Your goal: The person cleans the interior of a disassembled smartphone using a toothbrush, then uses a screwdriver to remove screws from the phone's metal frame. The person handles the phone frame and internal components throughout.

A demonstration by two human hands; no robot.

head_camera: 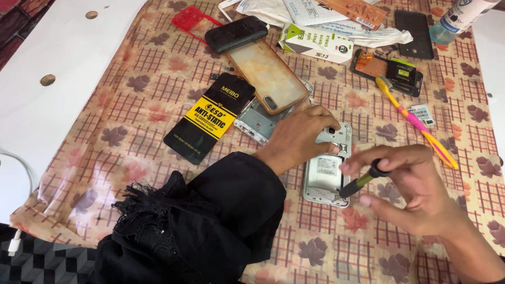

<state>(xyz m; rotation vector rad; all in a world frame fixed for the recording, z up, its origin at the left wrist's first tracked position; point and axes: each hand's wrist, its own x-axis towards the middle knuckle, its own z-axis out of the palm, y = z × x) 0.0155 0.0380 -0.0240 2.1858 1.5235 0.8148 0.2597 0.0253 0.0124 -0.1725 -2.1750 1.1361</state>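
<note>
Phone (327,171) with its back cover off lies face down near the middle of the surface (131,131), its white inner frame and battery bay turned up so the inside can be reached. The left hand (300,138) rests flat over the phone's upper end, fingers spread near the camera opening, which pins the body against the cloth so it does not slide under the tool. The right hand (415,186) has its grip closed on a small screwdriver (363,181) with a black cap and green shaft, thumb and fingertips pinching the top so it can be twirled; the tip points down at the phone's right edge, at or just above the frame.

Just beside the left hand lies a bare metal phone frame (255,122), partly under a clear yellowed phone case (268,74), set aside within easy reach. Left of these sits a black-and-yellow flat packet (210,118). Further up lie a black phone (235,33), a red phone frame (193,21) and a small white-and-green box (315,42). To the right a pink-and-yellow toothbrush (415,121) lies diagonally, near another opened phone (389,71), handy for brushing parts. The patterned cloth covering the surface keeps small pieces visible.
</note>
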